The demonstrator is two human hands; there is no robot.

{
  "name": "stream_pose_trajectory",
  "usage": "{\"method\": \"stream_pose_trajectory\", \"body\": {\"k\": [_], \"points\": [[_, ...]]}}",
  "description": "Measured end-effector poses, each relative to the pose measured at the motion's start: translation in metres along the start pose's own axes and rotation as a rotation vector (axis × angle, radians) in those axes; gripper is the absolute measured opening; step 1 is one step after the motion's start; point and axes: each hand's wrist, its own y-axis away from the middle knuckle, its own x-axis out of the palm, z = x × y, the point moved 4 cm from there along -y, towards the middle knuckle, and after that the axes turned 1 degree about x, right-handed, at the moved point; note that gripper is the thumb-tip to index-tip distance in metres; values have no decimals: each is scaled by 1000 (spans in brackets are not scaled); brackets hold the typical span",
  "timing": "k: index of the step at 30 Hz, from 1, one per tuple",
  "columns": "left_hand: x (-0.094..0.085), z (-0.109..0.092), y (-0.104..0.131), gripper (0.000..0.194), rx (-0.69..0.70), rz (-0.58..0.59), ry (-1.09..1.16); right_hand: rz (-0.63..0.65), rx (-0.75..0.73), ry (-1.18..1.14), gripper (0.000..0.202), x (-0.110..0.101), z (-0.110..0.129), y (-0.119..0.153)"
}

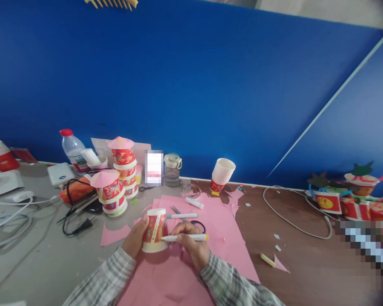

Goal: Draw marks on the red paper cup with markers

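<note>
An upside-down red paper cup [155,227] with a pale yellow band near its rim stands over pink paper [166,280]. My left hand [137,238] grips its left side, fingers partly hidden behind it. In my right hand [191,244] is a white marker [191,237] with a yellow end, its tip touching the cup's lower right side. Behind my right hand lie scissors [198,225], a green-tipped marker [182,216] and a white glue-like tube [194,202].
Stacked cups with pink cone tops [110,189] stand at the left, near a plastic bottle [75,151], a black plug [83,225] and cables. Behind are a glass bottle [172,172] and nested cups [222,174]. Decorated cups [355,208] stand at the right.
</note>
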Motion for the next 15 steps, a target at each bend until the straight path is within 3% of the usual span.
{"method": "stream_pose_trajectory", "body": {"k": [3, 9, 15], "points": [[3, -5, 2, 61, 48, -25, 9, 60, 73, 32, 7, 3, -2, 2], [5, -6, 4, 65, 37, -11, 16, -12, -31, 51, 7, -1, 2, 0], [3, -5, 3, 61, -3, -14, 30, 53, 50, 100, 6, 1, 1, 0]]}}
